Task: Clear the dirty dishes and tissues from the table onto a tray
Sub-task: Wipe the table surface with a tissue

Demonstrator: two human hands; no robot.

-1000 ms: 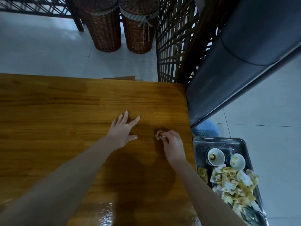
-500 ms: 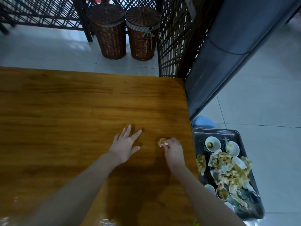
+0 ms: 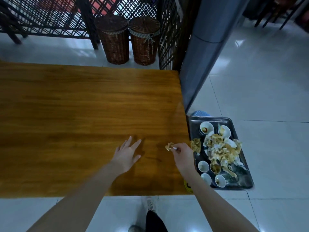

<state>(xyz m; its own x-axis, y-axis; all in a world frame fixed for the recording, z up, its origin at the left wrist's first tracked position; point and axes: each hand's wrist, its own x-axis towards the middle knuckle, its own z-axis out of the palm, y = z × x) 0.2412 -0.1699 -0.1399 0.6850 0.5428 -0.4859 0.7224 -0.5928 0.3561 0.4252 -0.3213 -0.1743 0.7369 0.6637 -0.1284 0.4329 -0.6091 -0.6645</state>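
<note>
The right hand (image 3: 181,154) pinches a stained tissue (image 3: 169,146); the left hand (image 3: 127,153) rests flat and released on the table (image 3: 66,114). Next, carry it to the tray (image 3: 240,158).

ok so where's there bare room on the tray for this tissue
Bare metal shows along the left wall of the tray, between the lone tissue and the near cups. Its middle is heaped with tissues; bowls fill the far end.

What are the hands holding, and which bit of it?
The right hand pinches a crumpled tissue by its right edge. The left hand holds nothing; it rests open on the table.
</note>
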